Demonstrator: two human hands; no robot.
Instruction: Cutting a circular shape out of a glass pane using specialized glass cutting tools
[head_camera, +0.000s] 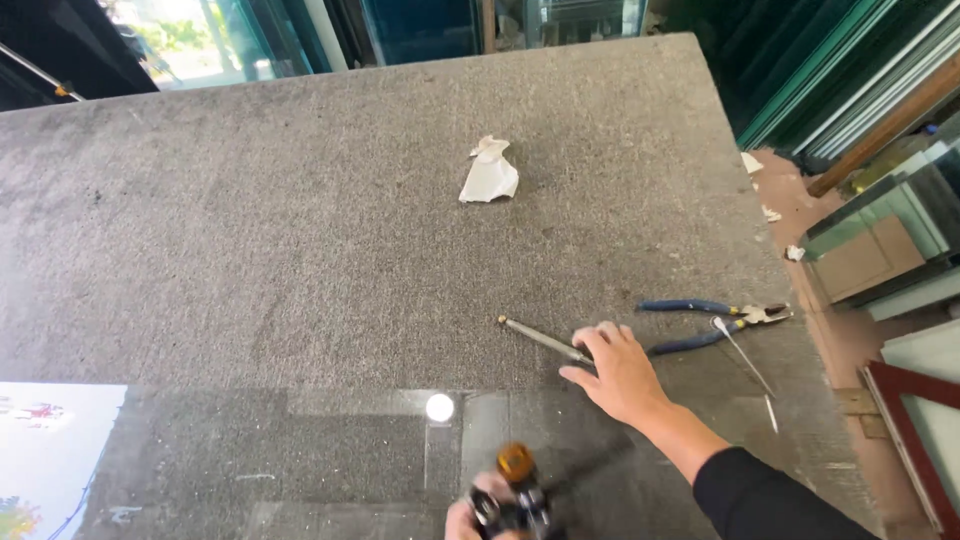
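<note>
My right hand (618, 372) reaches over the grey carpeted table (300, 250), its fingers resting on the handle end of a thin metal glass cutter (535, 337) with a brass tip pointing left. My left hand (468, 518) sits at the bottom edge, gripping a small dark tool with an orange-brown knob (517, 480). Both hands hover over a clear glass sheet (330, 450) lying on the near part of the table. Whether the right fingers are closed around the cutter is hard to tell.
Blue-handled pliers (700, 322) lie just right of my right hand, with thin glass slivers (745, 360) beside them. A crumpled white paper (489, 172) lies farther back. Stacked glass panes (880, 90) lean off the table's right edge. A printed sheet (50, 450) shows bottom left.
</note>
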